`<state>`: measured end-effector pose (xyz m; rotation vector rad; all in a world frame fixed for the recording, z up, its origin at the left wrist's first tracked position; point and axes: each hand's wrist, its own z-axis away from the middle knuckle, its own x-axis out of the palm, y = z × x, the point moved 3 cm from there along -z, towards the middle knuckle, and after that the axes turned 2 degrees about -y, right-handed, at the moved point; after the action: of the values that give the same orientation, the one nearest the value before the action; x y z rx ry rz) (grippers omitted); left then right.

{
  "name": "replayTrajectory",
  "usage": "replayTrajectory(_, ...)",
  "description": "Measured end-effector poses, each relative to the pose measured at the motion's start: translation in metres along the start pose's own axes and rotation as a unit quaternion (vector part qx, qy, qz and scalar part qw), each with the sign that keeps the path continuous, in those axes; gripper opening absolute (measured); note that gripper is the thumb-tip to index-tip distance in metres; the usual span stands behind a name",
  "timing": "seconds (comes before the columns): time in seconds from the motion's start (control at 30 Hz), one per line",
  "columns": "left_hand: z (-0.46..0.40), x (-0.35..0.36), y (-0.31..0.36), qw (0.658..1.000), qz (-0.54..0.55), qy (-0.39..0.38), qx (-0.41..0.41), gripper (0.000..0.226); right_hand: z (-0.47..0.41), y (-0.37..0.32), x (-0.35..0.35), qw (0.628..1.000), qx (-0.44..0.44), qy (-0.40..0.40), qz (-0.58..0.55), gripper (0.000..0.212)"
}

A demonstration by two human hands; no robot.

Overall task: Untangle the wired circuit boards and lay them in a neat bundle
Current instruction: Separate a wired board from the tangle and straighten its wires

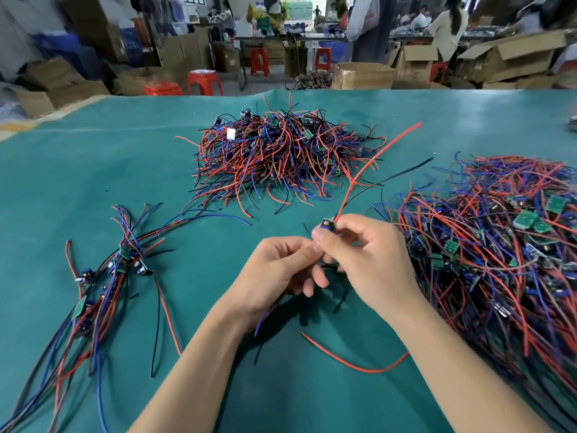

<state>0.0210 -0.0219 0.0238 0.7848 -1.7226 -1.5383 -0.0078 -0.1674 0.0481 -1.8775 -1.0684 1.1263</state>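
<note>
Green desk (281, 385) in a cluttered workshop. Right hand (362, 254) pinches a small board (326, 225) between thumb and fingers, raised over desk centre; its red wire (374, 160) and black wire (396, 176) trail up-right. Left hand (278, 273), fingers curled, holds the wires just below. Sorted bundle (103, 285) lies left, tangled pile (499, 245) right, another pile (281, 151) behind. Loose red wire (356, 364) lies near the forearms.
</note>
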Motion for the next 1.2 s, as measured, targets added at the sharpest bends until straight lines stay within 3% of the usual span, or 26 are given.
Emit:
replayTrajectory(0.2,0.001,0.008,0.001,0.998,-0.014,-0.064,-0.018,0.024,-0.012,0.009,-0.033,0.988,0.026,0.141,-0.066,0.032)
replayTrajectory(0.33,0.003,0.009,0.001,0.995,-0.033,-0.086,-0.027,0.022,-0.017,0.014,-0.068,0.927,0.093,0.276,-0.235,0.023)
replayTrajectory(0.43,0.002,0.011,-0.001,0.997,-0.034,-0.068,-0.026,0.018,-0.018,-0.003,-0.092,0.892,0.088,0.338,-0.286,0.025)
replayTrajectory(0.5,0.0,0.011,-0.002,0.998,-0.043,-0.049,-0.022,0.013,-0.02,-0.024,-0.081,0.909,0.078,0.277,-0.3,0.023)
replayTrajectory(0.6,-0.001,0.01,-0.003,0.998,-0.054,-0.031,-0.015,0.012,-0.027,-0.059,-0.021,0.954,0.104,0.083,-0.269,0.024)
replayTrajectory(0.7,0.001,0.01,-0.002,0.999,-0.053,0.008,0.002,0.009,-0.042,-0.093,0.053,0.962,0.125,-0.084,-0.23,0.038)
replayTrajectory(0.77,0.003,0.007,-0.004,0.998,-0.042,0.051,0.01,0.024,-0.056,-0.109,0.097,0.957,0.14,-0.211,-0.139,0.053)
replayTrajectory(0.83,0.002,0.007,-0.005,0.998,-0.033,0.055,0.013,0.027,-0.073,-0.111,0.121,0.956,0.087,-0.279,0.037,0.057)
replayTrajectory(0.9,-0.002,0.006,-0.006,0.999,-0.033,0.041,0.012,0.021,-0.093,-0.099,0.125,0.953,0.046,-0.259,0.147,0.046)
replayTrajectory(1.0,-0.005,0.007,-0.007,0.998,-0.042,0.037,-0.007,0.017,-0.117,-0.058,0.11,0.935,0.077,-0.231,0.257,0.023)
replayTrajectory(1.1,-0.007,0.004,-0.01,0.998,-0.048,0.049,-0.014,0.021,-0.122,-0.01,0.095,0.88,0.122,-0.23,0.397,0.031)
replayTrajectory(1.2,-0.007,0.003,-0.01,0.997,-0.051,0.053,-0.011,0.019,-0.123,0.019,0.091,0.896,0.12,-0.156,0.399,0.03)
